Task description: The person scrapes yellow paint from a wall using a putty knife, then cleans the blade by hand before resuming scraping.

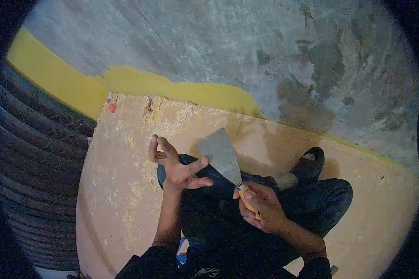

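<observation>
My right hand (263,207) is wrapped round the yellow-orange handle of a putty knife (222,154). Its wide grey blade points up and to the left, over my lap. My left hand (178,171) is raised beside the blade with its fingers spread and nothing held in them. One left fingertip overlaps the blade's lower left edge; whether it touches cannot be made out. Below both hands are my crossed legs in dark trousers (307,204).
Pale flakes lie scattered on the beige floor (107,186). Ahead, a grey wall (195,42) has a yellow painted band (139,83) along its base and dark patches at right. A dark ribbed stack, like tyres (37,181), stands at left. A small red piece (111,108) lies near the wall.
</observation>
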A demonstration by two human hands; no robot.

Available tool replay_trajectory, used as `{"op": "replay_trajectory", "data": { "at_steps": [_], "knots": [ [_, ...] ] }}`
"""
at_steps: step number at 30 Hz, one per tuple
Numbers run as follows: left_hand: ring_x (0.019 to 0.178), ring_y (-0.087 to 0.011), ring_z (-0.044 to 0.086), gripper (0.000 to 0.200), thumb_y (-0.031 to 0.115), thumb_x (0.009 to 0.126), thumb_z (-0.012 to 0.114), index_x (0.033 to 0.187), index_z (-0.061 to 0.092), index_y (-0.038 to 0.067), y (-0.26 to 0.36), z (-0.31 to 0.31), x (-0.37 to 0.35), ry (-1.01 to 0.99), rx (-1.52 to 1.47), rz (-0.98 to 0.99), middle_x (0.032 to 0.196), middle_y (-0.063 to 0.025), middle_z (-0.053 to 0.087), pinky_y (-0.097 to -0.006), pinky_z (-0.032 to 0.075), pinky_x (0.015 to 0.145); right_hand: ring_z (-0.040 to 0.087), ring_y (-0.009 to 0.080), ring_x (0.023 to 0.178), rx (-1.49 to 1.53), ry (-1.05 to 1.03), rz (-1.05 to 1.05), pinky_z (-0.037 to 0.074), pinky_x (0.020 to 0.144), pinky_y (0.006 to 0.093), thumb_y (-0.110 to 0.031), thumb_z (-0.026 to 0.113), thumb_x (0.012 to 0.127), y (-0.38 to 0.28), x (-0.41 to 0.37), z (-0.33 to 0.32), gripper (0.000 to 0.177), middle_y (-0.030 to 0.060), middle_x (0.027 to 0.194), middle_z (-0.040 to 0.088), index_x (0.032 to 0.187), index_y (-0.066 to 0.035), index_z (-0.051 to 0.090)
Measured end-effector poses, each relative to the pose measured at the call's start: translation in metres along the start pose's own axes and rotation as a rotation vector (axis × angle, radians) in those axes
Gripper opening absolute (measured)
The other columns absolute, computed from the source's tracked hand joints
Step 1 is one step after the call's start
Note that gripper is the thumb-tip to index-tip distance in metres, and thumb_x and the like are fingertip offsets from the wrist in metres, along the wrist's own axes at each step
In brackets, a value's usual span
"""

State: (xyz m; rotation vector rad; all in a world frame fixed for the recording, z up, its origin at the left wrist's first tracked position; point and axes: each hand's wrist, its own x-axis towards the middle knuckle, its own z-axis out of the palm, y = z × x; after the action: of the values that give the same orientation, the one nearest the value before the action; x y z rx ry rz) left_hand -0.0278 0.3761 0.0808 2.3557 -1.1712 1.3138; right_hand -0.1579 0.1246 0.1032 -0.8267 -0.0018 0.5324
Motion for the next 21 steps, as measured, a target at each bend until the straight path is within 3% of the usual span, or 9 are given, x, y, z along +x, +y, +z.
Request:
{"op": "replay_trajectory", "data": {
  "at_steps": [5,9,11,14,18,21],
  "knots": [
    [0.139,-0.0509,0.007,0.055,0.082,0.076,0.048,0.113,0.066,0.047,0.008,-0.001,0.009,-0.046,-0.054,-0.127,0.154,-0.0353,0.011,-0.0571,0.013,0.11,0.034,0.006,0.037,-0.008,0.029,-0.023,0.026,0.033,0.0214,-0.036,0.05,0.1,0.005,0.002,0.0,0.034,0.0017,0.057,0.043,0.105,-0.002,0.052],
    [0.139,-0.05,0.008,0.054,0.081,0.077,0.048,0.114,0.066,0.047,0.008,0.008,0.008,0.036,-0.116,-0.097,0.154,-0.0345,0.012,-0.0562,0.013,0.11,0.034,0.0058,0.037,-0.042,0.022,-0.077,0.025,0.033,0.0212,-0.037,0.052,0.099,0.007,0.003,-0.001,0.036,0.0014,0.057,0.044,0.104,-0.002,0.052],
    [0.139,-0.0497,0.009,0.054,0.081,0.077,0.049,0.116,0.065,0.047,0.012,0.006,0.007,0.022,-0.156,-0.192,0.155,-0.0336,0.012,-0.0557,0.013,0.11,0.035,0.0058,0.037,-0.056,0.049,-0.072,0.027,0.033,0.0211,-0.038,0.054,0.098,0.008,0.004,-0.001,0.036,0.0014,0.058,0.046,0.104,-0.002,0.052],
    [0.139,-0.0496,0.011,0.056,0.08,0.078,0.049,0.121,0.062,0.047,0.006,0.006,0.003,-0.03,-0.045,-0.05,0.154,-0.0336,0.013,-0.0557,0.014,0.11,0.037,0.0056,0.038,-0.109,0.098,-0.059,0.03,0.034,0.0213,-0.038,0.052,0.099,0.009,0.005,0.001,0.036,0.0015,0.058,0.047,0.104,-0.002,0.052],
    [0.138,-0.05,0.014,0.058,0.079,0.079,0.048,0.125,0.059,0.045,0.01,0.017,-0.001,0.019,-0.077,-0.046,0.154,-0.0342,0.015,-0.0564,0.014,0.109,0.038,0.0054,0.038,-0.205,0.143,-0.139,0.031,0.034,0.0216,-0.038,0.051,0.099,0.014,0.006,0.008,0.036,0.0013,0.058,0.047,0.105,-0.002,0.051],
    [0.138,-0.0506,0.016,0.059,0.077,0.081,0.048,0.129,0.056,0.044,0.022,0.019,-0.01,0.008,-0.145,-0.156,0.152,-0.0359,0.018,-0.0574,0.014,0.109,0.038,0.005,0.038,-0.222,0.133,-0.201,0.031,0.035,0.0214,-0.039,0.05,0.1,0.018,0.007,0.007,0.037,0.001,0.058,0.047,0.105,-0.002,0.051]
  ]
}}
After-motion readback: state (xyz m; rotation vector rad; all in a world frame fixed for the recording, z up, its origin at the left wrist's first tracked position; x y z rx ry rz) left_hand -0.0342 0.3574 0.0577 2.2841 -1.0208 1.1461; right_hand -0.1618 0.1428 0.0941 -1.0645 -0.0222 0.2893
